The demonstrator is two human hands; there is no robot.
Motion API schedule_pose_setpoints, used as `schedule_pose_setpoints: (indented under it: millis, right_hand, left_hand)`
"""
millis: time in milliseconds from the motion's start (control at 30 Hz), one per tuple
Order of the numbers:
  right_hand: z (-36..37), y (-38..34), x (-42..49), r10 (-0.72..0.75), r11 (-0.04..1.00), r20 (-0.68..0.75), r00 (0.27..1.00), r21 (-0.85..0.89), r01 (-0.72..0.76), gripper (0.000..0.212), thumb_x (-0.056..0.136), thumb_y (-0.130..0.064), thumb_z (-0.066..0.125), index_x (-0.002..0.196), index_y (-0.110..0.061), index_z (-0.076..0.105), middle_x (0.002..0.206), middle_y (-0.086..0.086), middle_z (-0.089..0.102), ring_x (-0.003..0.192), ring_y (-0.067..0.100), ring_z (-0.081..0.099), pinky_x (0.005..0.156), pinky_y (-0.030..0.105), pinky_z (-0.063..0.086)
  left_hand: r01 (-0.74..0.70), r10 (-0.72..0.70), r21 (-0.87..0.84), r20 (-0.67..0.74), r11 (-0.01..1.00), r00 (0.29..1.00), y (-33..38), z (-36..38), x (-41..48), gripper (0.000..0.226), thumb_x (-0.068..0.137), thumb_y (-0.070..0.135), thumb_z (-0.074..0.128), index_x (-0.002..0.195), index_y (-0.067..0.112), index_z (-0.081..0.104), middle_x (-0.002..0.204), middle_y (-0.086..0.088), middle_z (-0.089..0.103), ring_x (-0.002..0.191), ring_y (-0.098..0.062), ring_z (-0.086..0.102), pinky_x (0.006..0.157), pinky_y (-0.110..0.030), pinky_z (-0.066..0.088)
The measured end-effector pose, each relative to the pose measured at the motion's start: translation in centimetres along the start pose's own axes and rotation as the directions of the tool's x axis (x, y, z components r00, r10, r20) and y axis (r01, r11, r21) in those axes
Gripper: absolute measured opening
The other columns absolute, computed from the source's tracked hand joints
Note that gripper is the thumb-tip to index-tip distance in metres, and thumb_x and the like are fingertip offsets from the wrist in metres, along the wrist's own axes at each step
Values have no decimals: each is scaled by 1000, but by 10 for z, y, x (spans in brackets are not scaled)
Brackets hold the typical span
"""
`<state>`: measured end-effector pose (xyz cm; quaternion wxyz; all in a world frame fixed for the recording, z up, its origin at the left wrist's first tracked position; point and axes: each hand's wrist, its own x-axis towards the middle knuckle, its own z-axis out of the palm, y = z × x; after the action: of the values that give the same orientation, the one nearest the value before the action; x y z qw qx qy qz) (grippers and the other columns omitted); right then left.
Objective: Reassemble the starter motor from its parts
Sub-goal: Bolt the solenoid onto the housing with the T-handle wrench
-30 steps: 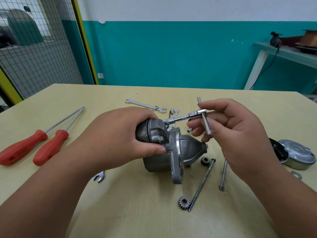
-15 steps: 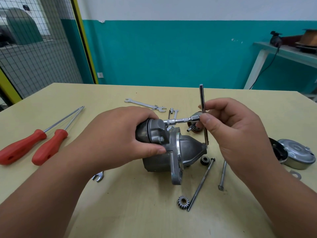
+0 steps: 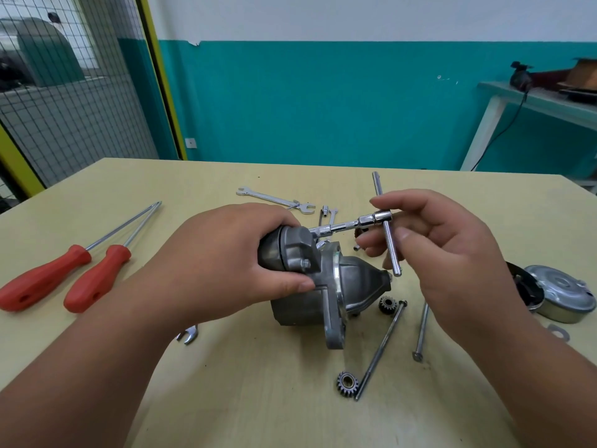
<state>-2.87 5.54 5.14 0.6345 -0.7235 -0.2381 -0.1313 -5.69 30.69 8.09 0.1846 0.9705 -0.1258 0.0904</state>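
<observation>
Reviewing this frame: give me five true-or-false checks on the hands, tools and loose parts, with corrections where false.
1. The left hand grips the starter motor. True.
2. The right hand holds a screwdriver. False: it pinches the crossbar of the T-handle wrench; both red screwdrivers lie on the table to the left.
3. Two small gears lie loose on the table. True.
4. The T-handle wrench's crossbar lies level. False: it stands nearly upright, slightly tilted.
5. The two long bolts are fitted through the motor. False: they lie on the table beside it.
</observation>
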Motion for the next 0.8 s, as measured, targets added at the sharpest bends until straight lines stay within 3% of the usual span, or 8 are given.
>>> schedule_pose_setpoints:
  millis: [200, 300, 400, 600, 733, 800]
  right_hand:
    - [0, 2, 1, -38, 999, 30, 999, -15, 38, 26, 91, -19, 76, 110, -36, 71, 88, -4, 80, 86, 20, 76, 75, 29, 61]
    - [-2, 1, 2, -58, 996, -9, 998, -71, 57, 20, 82, -36, 74, 102, -39, 77, 85, -3, 74, 80, 18, 70, 71, 26, 56]
    - [-5, 0, 4, -105, 978, -14, 994, -180, 100, 17, 84, -45, 75, 101, -40, 77, 94, -6, 68, 88, 16, 66, 76, 23, 53]
    - [-2, 2, 3, -74, 989, -37, 997, -128, 69, 12, 87, -35, 73, 95, -40, 78, 90, -8, 77, 86, 15, 72, 78, 25, 58]
    - [2, 1, 0, -74, 993, -47, 996, -92, 69, 20, 90, -32, 69, 104, -45, 74, 83, 3, 74, 84, 21, 76, 78, 33, 63]
    - [3, 0, 0, -85, 992, -52, 995, -102, 79, 22, 92, -31, 67, 110, -44, 69, 79, 3, 74, 79, 22, 75, 72, 36, 64]
  left_hand:
    - [10, -10, -9, -3, 1000, 1000, 0, 0, 0, 67, 57, 90, 48, 109, 51, 62, 98, 30, 65, 98, 9, 55, 79, -36, 56]
    - [5, -5, -8, -4, 1000, 1000, 1, 0, -1, 67, 57, 90, 48, 110, 51, 62, 98, 31, 65, 99, 8, 56, 79, -35, 55]
    - [-4, 4, 7, -8, 1000, 1000, 2, 0, -1, 67, 57, 90, 47, 110, 51, 62, 99, 31, 65, 100, 8, 55, 79, -35, 55]
    - [-7, 6, 14, 2, 1000, 1000, 3, -1, -1, 69, 57, 90, 46, 111, 50, 62, 99, 30, 65, 101, 8, 55, 79, -35, 56]
    - [-18, 18, 34, -1, 999, 1000, 4, -1, -1, 69, 58, 90, 45, 112, 51, 61, 99, 30, 65, 102, 7, 55, 79, -35, 55]
    - [-25, 25, 46, 2, 999, 1000, 4, -1, -2, 69, 58, 91, 45, 113, 51, 61, 98, 30, 64, 102, 8, 54, 80, -35, 55]
